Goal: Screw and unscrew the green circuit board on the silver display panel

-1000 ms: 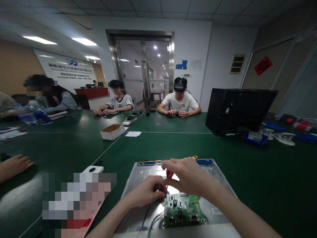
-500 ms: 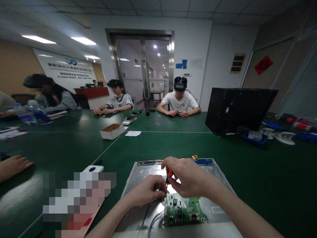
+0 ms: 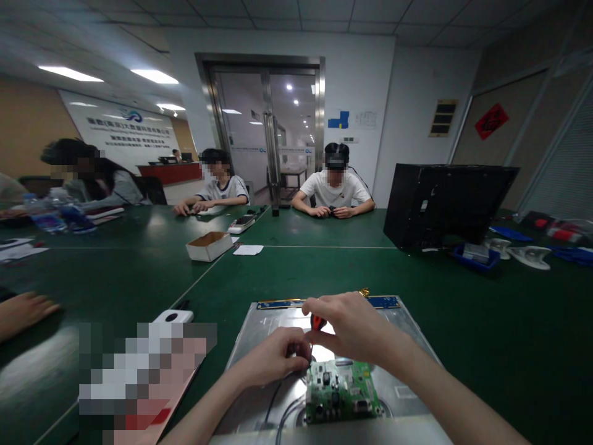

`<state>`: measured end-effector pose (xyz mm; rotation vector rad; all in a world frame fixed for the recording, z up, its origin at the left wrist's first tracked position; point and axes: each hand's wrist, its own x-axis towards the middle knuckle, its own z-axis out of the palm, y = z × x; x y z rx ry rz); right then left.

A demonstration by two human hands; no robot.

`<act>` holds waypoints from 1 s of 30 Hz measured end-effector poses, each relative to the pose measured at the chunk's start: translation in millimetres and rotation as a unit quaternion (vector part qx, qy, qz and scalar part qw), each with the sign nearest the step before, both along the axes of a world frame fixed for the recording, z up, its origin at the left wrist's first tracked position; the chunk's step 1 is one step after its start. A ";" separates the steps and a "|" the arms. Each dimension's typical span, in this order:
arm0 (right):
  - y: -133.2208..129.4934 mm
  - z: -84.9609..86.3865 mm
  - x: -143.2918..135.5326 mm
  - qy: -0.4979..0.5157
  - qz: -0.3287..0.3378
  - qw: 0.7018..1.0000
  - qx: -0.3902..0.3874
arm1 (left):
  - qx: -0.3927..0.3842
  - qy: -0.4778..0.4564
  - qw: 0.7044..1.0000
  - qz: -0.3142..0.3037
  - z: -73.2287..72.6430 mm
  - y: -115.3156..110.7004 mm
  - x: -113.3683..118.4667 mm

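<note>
A silver metal panel (image 3: pixel 403 358) lies before me, with a blue strip board (image 3: pixel 384 301) along its far edge. On the panel sits a green circuit board (image 3: pixel 340 390). My right hand (image 3: pixel 347 324) is closed round the red and black handle of a screwdriver (image 3: pixel 317 322), whose shaft points down at the board's far left corner. Beside that corner, my left hand (image 3: pixel 282 355) has thumb and fingers pinched close to the shaft; what they hold is too small to make out. Dark cables (image 3: pixel 288 413) run at the board's left.
A white box (image 3: pixel 209 247) and paper (image 3: pixel 248 250) lie on the green table (image 3: pixel 324 266). A black monitor (image 3: pixel 449 204) and blue tray (image 3: pixel 477 256) stand right. Another person's hand (image 3: pixel 30 314) rests left. People sit across the table.
My right hand's fingers have shifted around the screwdriver handle, the thumb now straighter and covering its lower part. My left hand stays in place at the board's corner.
</note>
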<state>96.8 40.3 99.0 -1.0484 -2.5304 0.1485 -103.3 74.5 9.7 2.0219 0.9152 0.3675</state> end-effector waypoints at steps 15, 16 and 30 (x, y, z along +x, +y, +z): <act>-5.4 3.7 0.3 0.024 0.009 0.999 -0.036 | 0.014 0.003 1.000 -0.002 -8.5 0.7 -2.2; -5.2 3.0 -0.2 0.025 0.003 0.999 -0.032 | 0.014 0.003 1.000 -0.001 -8.2 0.6 -2.2; -6.6 6.7 2.4 0.015 0.007 0.999 -0.035 | 0.010 0.005 1.000 -0.007 -4.5 2.5 -1.2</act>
